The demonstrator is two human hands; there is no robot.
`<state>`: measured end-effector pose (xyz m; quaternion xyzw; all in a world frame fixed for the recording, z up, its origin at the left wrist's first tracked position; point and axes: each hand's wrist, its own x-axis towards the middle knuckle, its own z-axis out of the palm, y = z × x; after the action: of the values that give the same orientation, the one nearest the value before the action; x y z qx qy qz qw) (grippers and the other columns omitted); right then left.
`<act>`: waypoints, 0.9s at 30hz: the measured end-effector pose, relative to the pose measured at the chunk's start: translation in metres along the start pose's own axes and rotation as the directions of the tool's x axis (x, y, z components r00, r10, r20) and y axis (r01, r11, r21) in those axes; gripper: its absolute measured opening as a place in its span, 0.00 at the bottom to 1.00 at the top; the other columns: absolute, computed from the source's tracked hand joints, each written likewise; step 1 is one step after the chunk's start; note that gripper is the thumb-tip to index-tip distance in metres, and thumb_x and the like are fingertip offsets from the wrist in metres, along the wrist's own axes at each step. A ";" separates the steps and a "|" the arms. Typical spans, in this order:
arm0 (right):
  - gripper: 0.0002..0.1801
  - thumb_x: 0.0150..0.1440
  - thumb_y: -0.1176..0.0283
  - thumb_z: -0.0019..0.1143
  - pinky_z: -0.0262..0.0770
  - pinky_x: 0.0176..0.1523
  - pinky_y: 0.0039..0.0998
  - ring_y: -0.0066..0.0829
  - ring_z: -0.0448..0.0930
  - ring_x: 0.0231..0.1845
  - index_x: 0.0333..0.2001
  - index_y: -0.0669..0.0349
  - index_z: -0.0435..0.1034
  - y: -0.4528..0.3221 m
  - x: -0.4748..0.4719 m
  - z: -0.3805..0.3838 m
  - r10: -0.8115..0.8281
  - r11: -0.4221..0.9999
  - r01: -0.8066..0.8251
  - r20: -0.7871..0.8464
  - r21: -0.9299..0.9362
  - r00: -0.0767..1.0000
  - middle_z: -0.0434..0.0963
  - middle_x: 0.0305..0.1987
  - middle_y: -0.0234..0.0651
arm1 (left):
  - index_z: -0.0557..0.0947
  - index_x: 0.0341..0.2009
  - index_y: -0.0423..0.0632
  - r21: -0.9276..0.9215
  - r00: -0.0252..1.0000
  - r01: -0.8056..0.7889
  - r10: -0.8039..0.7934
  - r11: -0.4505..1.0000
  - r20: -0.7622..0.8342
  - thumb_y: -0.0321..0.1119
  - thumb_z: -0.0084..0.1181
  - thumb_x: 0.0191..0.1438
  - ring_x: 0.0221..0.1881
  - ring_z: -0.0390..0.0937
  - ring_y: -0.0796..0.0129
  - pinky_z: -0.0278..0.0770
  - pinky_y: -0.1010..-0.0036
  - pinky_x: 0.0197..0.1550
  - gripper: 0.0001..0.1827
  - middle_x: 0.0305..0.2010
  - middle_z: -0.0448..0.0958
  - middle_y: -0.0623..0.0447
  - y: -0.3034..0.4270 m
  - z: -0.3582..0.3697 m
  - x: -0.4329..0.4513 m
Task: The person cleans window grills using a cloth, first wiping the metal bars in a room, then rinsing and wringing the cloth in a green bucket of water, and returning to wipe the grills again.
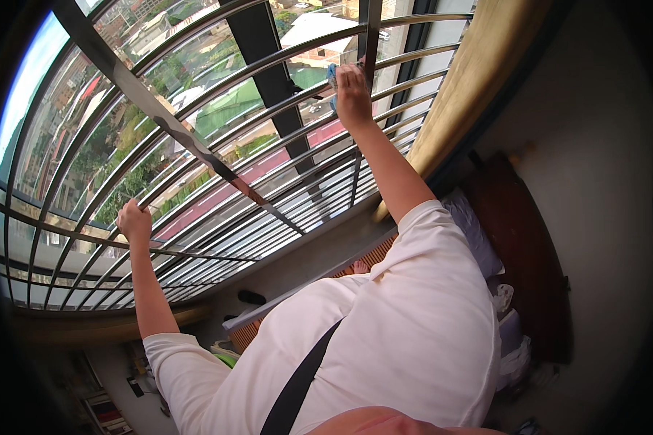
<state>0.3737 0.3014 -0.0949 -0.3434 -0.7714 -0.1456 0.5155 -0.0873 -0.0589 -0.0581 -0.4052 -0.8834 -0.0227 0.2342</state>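
Stainless steel window grille bars point(299, 50) run across the window before me, joined by a flat metal upright point(182, 133). My left hand point(135, 222) is closed around one of the bars at the lower left. Higher up on the right, my right hand point(352, 89) holds a bluish cloth point(332, 76) against a bar, beside another flat upright point(371, 32). Most of the cloth is hidden behind my fingers. Both arms are stretched out towards the grille.
A tan curtain point(462, 81) hangs at the window's right side. Beneath me is a bed with a slatted mat point(245, 333), a dark wooden headboard point(522, 244) and a pillow point(473, 234). A black slipper point(251, 297) lies between bed and window. Dark window framing point(266, 70) stands behind the bars.
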 end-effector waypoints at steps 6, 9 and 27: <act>0.17 0.54 0.81 0.51 0.73 0.59 0.36 0.47 0.77 0.53 0.49 0.67 0.69 0.017 0.000 -0.044 0.066 0.951 -0.086 0.075 0.296 0.995 0.77 0.48 0.48 | 0.78 0.31 0.47 0.017 1.000 0.022 -0.022 1.000 -0.019 0.34 0.56 0.49 0.45 0.75 0.48 0.70 0.53 0.49 0.06 0.38 0.79 0.48 -0.004 0.010 0.001; 0.14 0.52 0.83 0.57 0.79 0.45 0.30 0.34 0.83 0.39 0.44 0.66 0.73 0.042 -0.002 -0.061 0.551 0.666 -0.563 0.185 0.489 0.814 0.81 0.36 0.41 | 0.77 0.31 0.46 0.011 1.000 0.013 -0.012 1.000 -0.026 0.34 0.56 0.49 0.45 0.75 0.48 0.69 0.53 0.49 0.06 0.38 0.79 0.48 -0.004 0.010 0.002; 0.26 0.51 0.77 0.51 0.59 0.69 0.42 0.46 0.67 0.64 0.55 0.62 0.59 0.130 0.020 -0.045 -0.181 0.979 0.143 0.299 0.145 0.937 0.68 0.58 0.49 | 0.75 0.30 0.44 0.117 0.998 0.059 -0.062 0.991 0.020 0.34 0.56 0.51 0.42 0.74 0.41 0.70 0.49 0.44 0.08 0.34 0.78 0.42 -0.022 0.026 0.011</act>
<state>0.4892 0.3770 -0.0748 -0.2657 -0.8759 -0.0847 0.3937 -0.1197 -0.0598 -0.0731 -0.3640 -0.8979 0.0266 0.2462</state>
